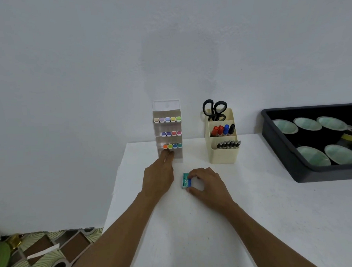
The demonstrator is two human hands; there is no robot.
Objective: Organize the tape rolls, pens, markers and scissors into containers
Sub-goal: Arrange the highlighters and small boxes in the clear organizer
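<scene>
Behind, a pale wall (166,42) meets the white table (277,220); patterned floor (45,254) left.

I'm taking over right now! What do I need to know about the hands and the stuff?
Left hand: fingers at the marker rack's bottom row, by the orange marker; grip unclear.
Right hand: grips the teal box on the table.
Done: scissors, markers and pens stand in the beige organizer; tape rolls lie in the black tray.
To do: seemingly only the teal box.

Left hand (159,173) outstretched, right hand (206,182) curled
</scene>
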